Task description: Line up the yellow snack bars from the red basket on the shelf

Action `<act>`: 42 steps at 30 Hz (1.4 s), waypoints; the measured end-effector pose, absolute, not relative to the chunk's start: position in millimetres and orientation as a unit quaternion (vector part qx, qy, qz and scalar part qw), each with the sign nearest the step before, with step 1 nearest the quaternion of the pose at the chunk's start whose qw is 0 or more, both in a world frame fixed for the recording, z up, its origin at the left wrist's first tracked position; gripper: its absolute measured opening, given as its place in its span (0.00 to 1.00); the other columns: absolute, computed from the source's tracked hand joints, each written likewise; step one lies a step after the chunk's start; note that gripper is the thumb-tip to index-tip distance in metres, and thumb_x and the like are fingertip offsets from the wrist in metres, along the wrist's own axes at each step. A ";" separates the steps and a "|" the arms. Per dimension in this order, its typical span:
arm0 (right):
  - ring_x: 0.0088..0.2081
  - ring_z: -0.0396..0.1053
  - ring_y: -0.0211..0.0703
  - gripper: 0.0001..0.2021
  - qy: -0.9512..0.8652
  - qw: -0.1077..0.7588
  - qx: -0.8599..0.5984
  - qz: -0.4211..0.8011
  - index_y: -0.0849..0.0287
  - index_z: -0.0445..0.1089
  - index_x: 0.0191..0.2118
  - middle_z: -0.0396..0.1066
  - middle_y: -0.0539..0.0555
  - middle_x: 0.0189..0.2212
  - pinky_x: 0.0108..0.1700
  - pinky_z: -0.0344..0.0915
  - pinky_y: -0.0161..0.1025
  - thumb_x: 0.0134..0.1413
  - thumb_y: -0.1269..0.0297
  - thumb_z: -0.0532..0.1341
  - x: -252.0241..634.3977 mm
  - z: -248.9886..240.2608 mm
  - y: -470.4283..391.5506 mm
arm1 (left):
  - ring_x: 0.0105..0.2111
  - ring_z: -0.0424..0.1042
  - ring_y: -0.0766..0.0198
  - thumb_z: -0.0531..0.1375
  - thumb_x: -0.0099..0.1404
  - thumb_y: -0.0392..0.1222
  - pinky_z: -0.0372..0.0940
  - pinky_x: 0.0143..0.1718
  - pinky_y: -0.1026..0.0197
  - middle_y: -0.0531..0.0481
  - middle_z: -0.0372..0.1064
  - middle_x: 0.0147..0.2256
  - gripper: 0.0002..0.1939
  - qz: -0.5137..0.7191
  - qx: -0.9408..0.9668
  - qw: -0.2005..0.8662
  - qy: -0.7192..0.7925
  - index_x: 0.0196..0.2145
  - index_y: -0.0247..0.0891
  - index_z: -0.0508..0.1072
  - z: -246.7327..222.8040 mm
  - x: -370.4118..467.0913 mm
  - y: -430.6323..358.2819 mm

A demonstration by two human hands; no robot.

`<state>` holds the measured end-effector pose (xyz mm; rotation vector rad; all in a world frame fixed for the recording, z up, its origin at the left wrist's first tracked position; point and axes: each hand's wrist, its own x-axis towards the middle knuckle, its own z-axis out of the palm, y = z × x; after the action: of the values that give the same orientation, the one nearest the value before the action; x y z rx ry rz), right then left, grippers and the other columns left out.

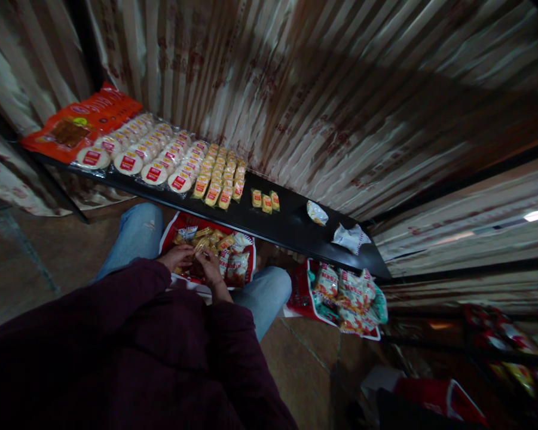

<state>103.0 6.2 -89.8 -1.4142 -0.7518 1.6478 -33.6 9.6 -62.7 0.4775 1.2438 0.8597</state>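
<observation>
Between my knees stands a red box (251, 263) holding small yellow-wrapped snacks (215, 237) and larger white and red packets (237, 267). My left hand (178, 257) is over the box's left part, fingers bent at the yellow snacks. Close beside it, my right hand (210, 266) has its fingers bent down onto a yellow packet. The fingertips are too small and dim to tell whether either hand grips one. Above the box, a black shelf (291, 230) bears rows of yellow snacks (213, 192), with three more yellow packets (266, 202) apart to their right.
Round white packaged crackers (128, 162) and an orange bag (83, 122) fill the shelf's left end. Two white packets (350, 237) lie toward its right end. A second red box (301, 289) of snack bags stands on the floor right of my knee. Striped curtains (269, 89) hang behind.
</observation>
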 end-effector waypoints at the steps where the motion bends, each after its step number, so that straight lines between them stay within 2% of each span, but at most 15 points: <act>1: 0.27 0.69 0.37 0.23 -0.298 0.408 -0.560 0.657 0.55 0.68 0.41 0.71 0.46 0.27 0.30 0.66 0.35 0.34 0.59 0.69 102.7 -89.1 5.8 | 0.32 0.70 0.65 0.72 0.41 0.46 0.68 0.34 0.63 0.54 0.70 0.29 0.19 0.386 0.210 0.701 0.561 0.29 0.37 0.70 -63.0 -33.4 10.0; 5: 0.24 0.68 0.36 0.20 -0.256 0.424 -0.550 0.672 0.56 0.70 0.36 0.71 0.46 0.25 0.27 0.66 0.34 0.32 0.58 0.70 100.8 -84.2 4.9 | 0.28 0.71 0.66 0.69 0.48 0.46 0.69 0.32 0.64 0.52 0.72 0.28 0.14 0.381 0.190 0.701 0.572 0.29 0.37 0.70 -63.6 -34.0 12.0; 9: 0.20 0.64 0.33 0.16 -0.231 0.426 -0.544 0.685 0.57 0.70 0.34 0.70 0.46 0.21 0.22 0.61 0.31 0.34 0.60 0.68 101.0 -79.6 5.5 | 0.24 0.72 0.66 0.64 0.55 0.43 0.69 0.29 0.64 0.50 0.72 0.26 0.09 0.392 0.158 0.692 0.585 0.31 0.36 0.70 -64.7 -35.1 13.8; 16: 0.20 0.62 0.31 0.17 -0.233 0.428 -0.529 0.695 0.57 0.72 0.37 0.75 0.50 0.31 0.18 0.54 0.27 0.35 0.64 0.66 104.4 -75.4 6.3 | 0.23 0.73 0.63 0.60 0.60 0.43 0.70 0.27 0.63 0.45 0.74 0.26 0.12 0.393 0.108 0.686 0.603 0.38 0.32 0.71 -70.5 -36.5 15.9; 20: 0.22 0.63 0.31 0.15 -0.255 0.440 -0.509 0.695 0.56 0.72 0.37 0.75 0.50 0.35 0.19 0.55 0.27 0.37 0.64 0.65 105.3 -74.8 6.4 | 0.23 0.74 0.62 0.57 0.63 0.40 0.70 0.27 0.63 0.43 0.74 0.26 0.11 0.386 0.093 0.699 0.595 0.41 0.31 0.70 -69.5 -37.5 16.3; 27: 0.25 0.66 0.34 0.15 -0.270 0.451 -0.499 0.689 0.55 0.72 0.38 0.75 0.51 0.35 0.23 0.60 0.29 0.39 0.63 0.64 106.6 -79.4 8.6 | 0.24 0.75 0.60 0.49 0.66 0.36 0.70 0.25 0.63 0.41 0.74 0.25 0.12 0.368 0.093 0.728 0.571 0.39 0.30 0.70 -61.2 -37.3 15.7; 31: 0.26 0.68 0.36 0.17 -0.300 0.439 -0.509 0.677 0.55 0.72 0.40 0.75 0.50 0.31 0.26 0.63 0.32 0.39 0.60 0.65 106.4 -83.9 7.5 | 0.23 0.74 0.62 0.50 0.65 0.37 0.71 0.28 0.61 0.45 0.72 0.23 0.09 0.375 0.098 0.725 0.570 0.38 0.33 0.68 -61.5 -37.2 16.8; 34: 0.26 0.69 0.38 0.18 -0.306 0.416 -0.538 0.666 0.55 0.71 0.42 0.74 0.48 0.27 0.29 0.66 0.35 0.40 0.59 0.64 104.6 -86.7 5.2 | 0.23 0.73 0.63 0.55 0.62 0.38 0.71 0.30 0.60 0.48 0.72 0.24 0.06 0.381 0.112 0.716 0.574 0.37 0.36 0.68 -64.0 -36.8 17.4; 39: 0.30 0.72 0.41 0.19 -0.306 0.391 -0.545 0.676 0.55 0.71 0.42 0.75 0.49 0.32 0.33 0.69 0.39 0.41 0.53 0.64 103.6 -89.6 3.1 | 0.31 0.74 0.63 0.67 0.50 0.41 0.70 0.35 0.61 0.50 0.74 0.33 0.16 0.388 0.163 0.703 0.573 0.37 0.40 0.69 -64.0 -36.2 14.3; 42: 0.34 0.73 0.43 0.21 -0.325 0.389 -0.555 0.659 0.55 0.71 0.42 0.75 0.51 0.35 0.36 0.70 0.40 0.42 0.49 0.64 104.7 -91.4 3.2 | 0.37 0.73 0.61 0.70 0.44 0.43 0.68 0.39 0.60 0.50 0.74 0.35 0.21 0.385 0.199 0.702 0.566 0.36 0.40 0.71 -61.1 -36.3 11.6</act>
<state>104.7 3.2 -91.4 -1.4125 -0.8268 1.6759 -36.3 11.6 -61.1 0.4420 1.2594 0.8568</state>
